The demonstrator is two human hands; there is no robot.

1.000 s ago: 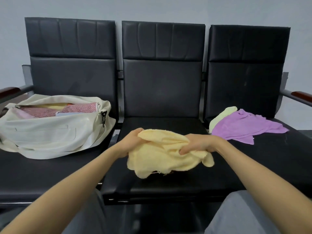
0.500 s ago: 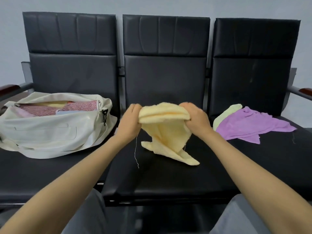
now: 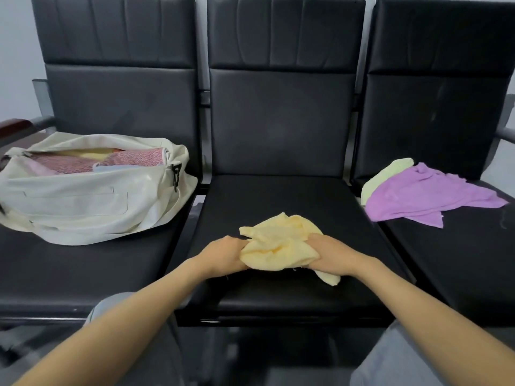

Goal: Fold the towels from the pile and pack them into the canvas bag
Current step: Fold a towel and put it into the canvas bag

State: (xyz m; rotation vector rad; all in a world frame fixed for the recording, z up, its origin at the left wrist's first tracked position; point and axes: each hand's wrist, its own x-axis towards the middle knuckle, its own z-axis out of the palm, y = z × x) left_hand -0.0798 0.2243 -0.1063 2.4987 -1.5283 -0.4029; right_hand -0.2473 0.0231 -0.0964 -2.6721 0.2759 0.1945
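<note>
Change: both hands are lower than half a second ago; the yellow towel [image 3: 278,246], then hanging between them, now sits bunched on the middle seat [image 3: 278,196].
Left hand [image 3: 225,254]: fingers curled round the towel's left edge, tips buried in cloth.
Right hand [image 3: 331,257]: fingers clenched on the right edge; one corner pokes out beneath it, toward lower right.
Yellow towel: soft terry, a crumpled lump, lower centre of frame, near the seat's front.
Bag [image 3: 83,201]: cream canvas, slumped, mouth open, left of frame; pink patterned and pale yellow cloth inside.
Pile: purple towel [image 3: 429,196] lies wrinkled, right of frame, overlapping a pale green towel [image 3: 384,176].
Seats: black, padded, smooth.
Hidden: both hands' fingertips; the bag's left end is cut off by the frame; most of the green towel.
</note>
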